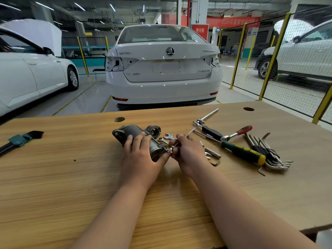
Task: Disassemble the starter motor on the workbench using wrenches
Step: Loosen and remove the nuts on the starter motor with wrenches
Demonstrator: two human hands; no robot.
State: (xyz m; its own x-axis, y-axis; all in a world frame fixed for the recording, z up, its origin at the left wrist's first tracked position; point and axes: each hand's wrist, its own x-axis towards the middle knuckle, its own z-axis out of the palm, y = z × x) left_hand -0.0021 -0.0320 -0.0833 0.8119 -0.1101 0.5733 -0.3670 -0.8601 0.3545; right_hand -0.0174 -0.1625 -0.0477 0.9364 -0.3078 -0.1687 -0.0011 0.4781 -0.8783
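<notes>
The grey starter motor (pixel 133 133) lies on its side in the middle of the wooden workbench (pixel 71 177). My left hand (pixel 141 159) lies over its near end, fingers curled over the housing. My right hand (pixel 188 153) pinches a thin wrench (pixel 189 132) whose shaft sticks up and to the right; its head sits at a small fitting on the motor's near right end. Part of the motor and the wrench head are hidden by my fingers.
An open-end wrench (pixel 168 136) lies just behind my right hand. To the right lie a ratchet with a red grip (pixel 237 133), a green-yellow screwdriver (pixel 244 152), a bunch of hex keys (pixel 269 155), a T-handle (pixel 206 117) and a socket (pixel 212 152). A green hex key set (pixel 18 141) sits far left.
</notes>
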